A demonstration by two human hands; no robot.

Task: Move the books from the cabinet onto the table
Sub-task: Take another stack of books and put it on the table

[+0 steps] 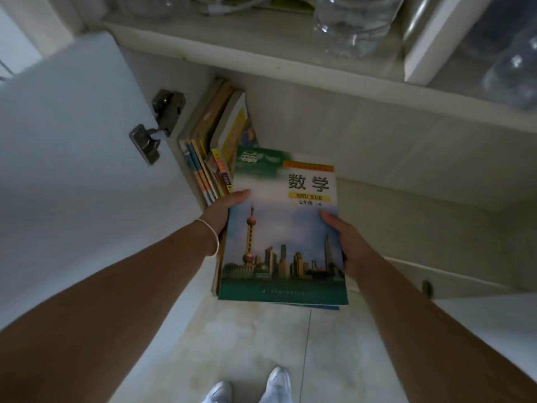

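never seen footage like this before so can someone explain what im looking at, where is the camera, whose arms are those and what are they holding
The camera is worn on a person's head and looks forward and down, so the two bare arms coming in from the bottom are the wearer's own. There is no machine here. The left hand, with a thin bracelet on its wrist, and the right hand grip the two sides of a small stack of books. The top one is a maths textbook with a city skyline on its cover. Behind it is an open cabinet, its white door swung out to the left. More books stand upright inside, at its left end. On the shelf above are clear plastic bottles. Below you see a tiled floor and the wearer's white shoes.
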